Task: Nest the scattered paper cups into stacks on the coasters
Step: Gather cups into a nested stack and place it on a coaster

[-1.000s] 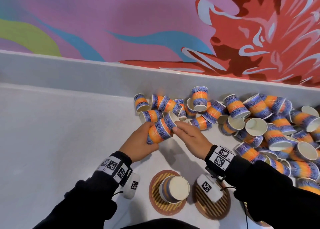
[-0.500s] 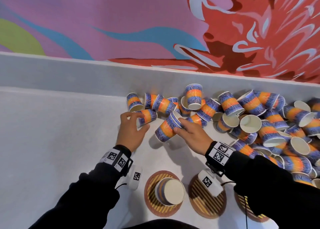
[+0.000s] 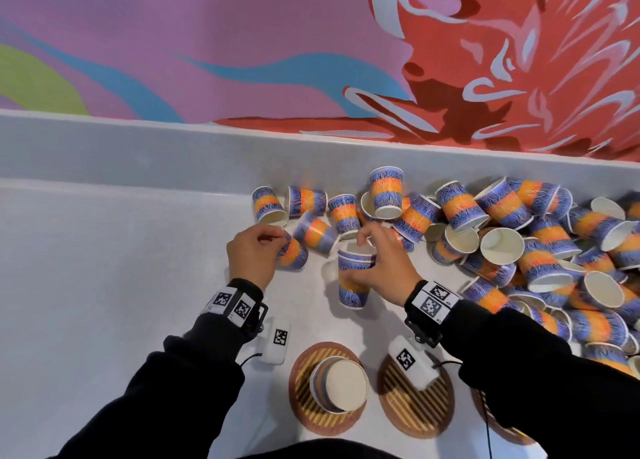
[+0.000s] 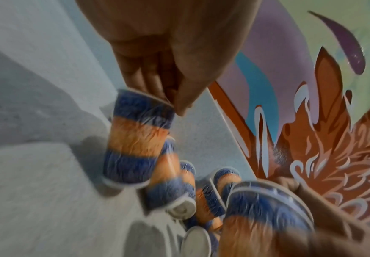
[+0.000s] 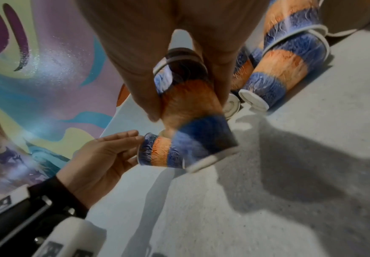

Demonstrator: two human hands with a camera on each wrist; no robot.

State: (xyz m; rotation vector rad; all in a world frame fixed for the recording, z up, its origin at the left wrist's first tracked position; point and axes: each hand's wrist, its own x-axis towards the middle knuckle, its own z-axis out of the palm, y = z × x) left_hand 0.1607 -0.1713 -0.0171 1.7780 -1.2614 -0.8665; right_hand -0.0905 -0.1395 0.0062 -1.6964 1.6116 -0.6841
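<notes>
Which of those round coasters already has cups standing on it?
The left coaster, nearest the left sleeve: a short cup stack stands on it. The middle coaster carries no cups; only the right wrist's camera hangs over it. A third is mostly hidden.

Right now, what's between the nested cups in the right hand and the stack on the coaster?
Head view: only bare white table between the nested cups in the right hand and the coaster stack.

2 hands (image 3: 251,257), 3 coasters (image 3: 304,406), approx 50 cups (image 3: 540,261)
</notes>
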